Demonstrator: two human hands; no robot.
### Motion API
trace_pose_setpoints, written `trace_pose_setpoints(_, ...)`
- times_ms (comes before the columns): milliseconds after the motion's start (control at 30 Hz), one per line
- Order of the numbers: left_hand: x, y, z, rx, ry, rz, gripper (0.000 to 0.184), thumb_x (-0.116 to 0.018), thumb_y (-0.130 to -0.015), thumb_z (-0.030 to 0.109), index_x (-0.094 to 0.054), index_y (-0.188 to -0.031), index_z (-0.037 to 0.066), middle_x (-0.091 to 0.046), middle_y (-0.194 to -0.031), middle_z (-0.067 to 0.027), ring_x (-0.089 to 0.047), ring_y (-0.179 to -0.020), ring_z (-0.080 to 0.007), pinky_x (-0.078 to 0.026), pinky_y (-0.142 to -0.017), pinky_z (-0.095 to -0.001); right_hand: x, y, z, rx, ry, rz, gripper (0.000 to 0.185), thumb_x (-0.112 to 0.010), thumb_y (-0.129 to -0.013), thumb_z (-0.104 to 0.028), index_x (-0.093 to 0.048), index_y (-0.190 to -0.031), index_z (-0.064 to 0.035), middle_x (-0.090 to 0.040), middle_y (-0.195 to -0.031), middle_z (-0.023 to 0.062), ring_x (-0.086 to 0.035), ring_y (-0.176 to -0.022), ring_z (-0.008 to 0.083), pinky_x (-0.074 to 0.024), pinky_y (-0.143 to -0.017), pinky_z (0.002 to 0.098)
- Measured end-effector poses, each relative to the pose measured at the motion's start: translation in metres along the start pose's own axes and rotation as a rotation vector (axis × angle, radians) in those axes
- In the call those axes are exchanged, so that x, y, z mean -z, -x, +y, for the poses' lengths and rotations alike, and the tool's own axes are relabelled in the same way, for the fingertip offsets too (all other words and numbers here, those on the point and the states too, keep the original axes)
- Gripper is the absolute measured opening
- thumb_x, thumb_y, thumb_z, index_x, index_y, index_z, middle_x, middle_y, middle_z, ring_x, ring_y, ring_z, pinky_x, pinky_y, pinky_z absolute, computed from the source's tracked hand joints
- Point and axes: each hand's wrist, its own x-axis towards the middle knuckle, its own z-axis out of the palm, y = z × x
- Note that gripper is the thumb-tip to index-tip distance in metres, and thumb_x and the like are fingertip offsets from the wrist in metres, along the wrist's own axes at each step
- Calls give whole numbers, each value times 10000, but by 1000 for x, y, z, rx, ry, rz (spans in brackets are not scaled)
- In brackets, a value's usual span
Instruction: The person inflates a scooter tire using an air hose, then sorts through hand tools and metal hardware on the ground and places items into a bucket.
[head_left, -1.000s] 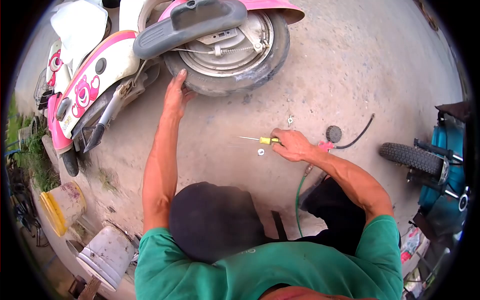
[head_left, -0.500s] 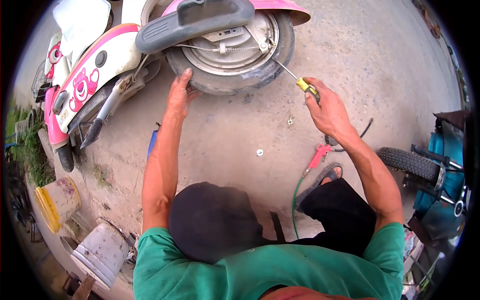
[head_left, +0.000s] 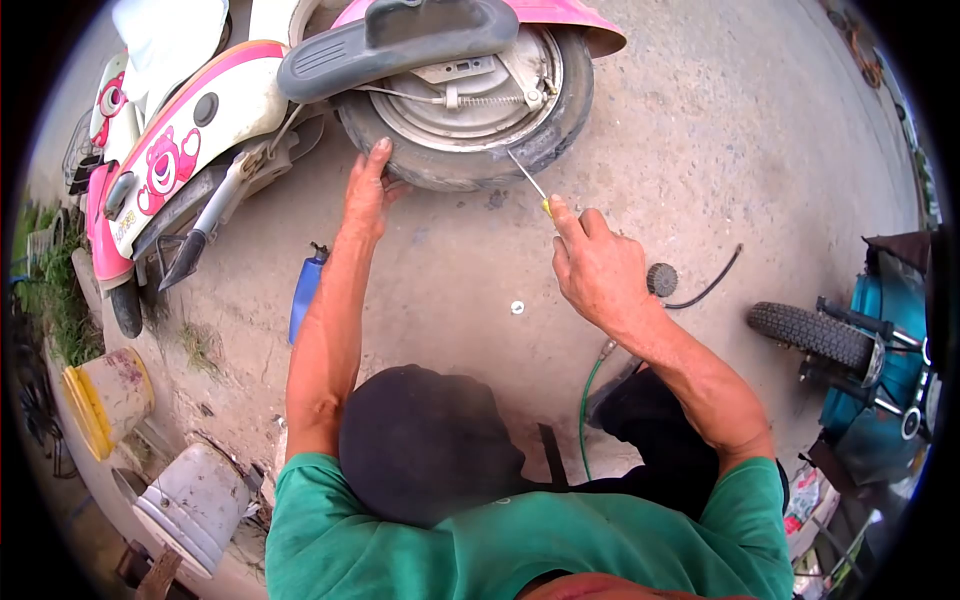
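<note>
A scooter (head_left: 215, 90) in pink and white lies on its side, its wheel facing up. My left hand (head_left: 368, 195) grips the tire (head_left: 425, 165) at its lower left, thumb on the sidewall and fingers around the outer edge, partly hidden. Closed around the handle of a screwdriver (head_left: 528, 175) is my right hand (head_left: 605, 265); only a bit of the yellow handle shows. The screwdriver's metal shaft points up and left, its tip where the tire meets the metal rim (head_left: 460, 125). I cannot tell how deep the tip sits.
Beside my left forearm lies a blue bottle (head_left: 305, 295). A small round metal piece (head_left: 517, 308) is on the ground. Right of me are a pressure gauge (head_left: 661, 279), a green hose (head_left: 586, 400) and another small wheel (head_left: 810, 332). Dirty buckets (head_left: 195, 500) stand at lower left.
My right hand has moved left with the screwdriver, and its tip has shifted from the rim's right side to its lower edge. The left hand stays on the tire.
</note>
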Motion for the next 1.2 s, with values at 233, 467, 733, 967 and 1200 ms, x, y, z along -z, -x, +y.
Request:
trace_pose_setpoints(233, 28, -2, 9, 101, -55, -17, 779, -683, -937, 612, -508, -1456, 58, -616, -1338, -148, -605, -1196, -272, -499, -971, -470, -4, 18, -12, 211, -270, -106, 587, -737, -848, -127, -591, -1412, -200, -567, -882, 76, -632, -674, 286, -537, -566, 418)
trace_pose_setpoints(467, 60, 10, 20, -1, -190, 109, 743, -625, -992, 578, -533, -1400, -36, -697, -1171, -153, -662, -1009, -195, -524, -869, -336, -1, 16, 15, 82, -367, 54, 529, -724, -858, -109, -628, -1369, -207, -586, -868, 83, -639, -673, 305, -535, -574, 424)
trace_pose_setpoints(733, 53, 15, 12, 36, -105, 99, 716, -608, -1012, 549, -531, -1388, -56, -699, -1153, -156, -664, -991, -199, -536, -857, -334, -29, -12, 35, 42, -415, 221, 519, -712, -879, -101, -619, -1383, -184, -629, -932, 127, -655, -790, 361, -545, -653, 440)
trace_pose_setpoints(967, 63, 18, 0, 88, -89, 86, 736, -577, -1019, 562, -517, -1407, -61, -682, -1173, -162, -656, -1008, -220, -530, -881, -363, -33, -18, 41, 25, -388, 39, 506, -692, -913, -102, -613, -1404, -194, -619, -961, 123, -655, -863, 340, -544, -738, 434)
trace_pose_setpoints(1200, 74, 19, -15, 114, -16, 88, 704, -593, -1016, 574, -544, -1388, -22, -708, -1140, -124, -663, -951, -202, -533, -848, -359, -38, -14, 53, 306, -340, -132, 544, -702, -887, -117, -603, -1410, -229, -586, -952, 82, -649, -836, 305, -538, -669, 422)
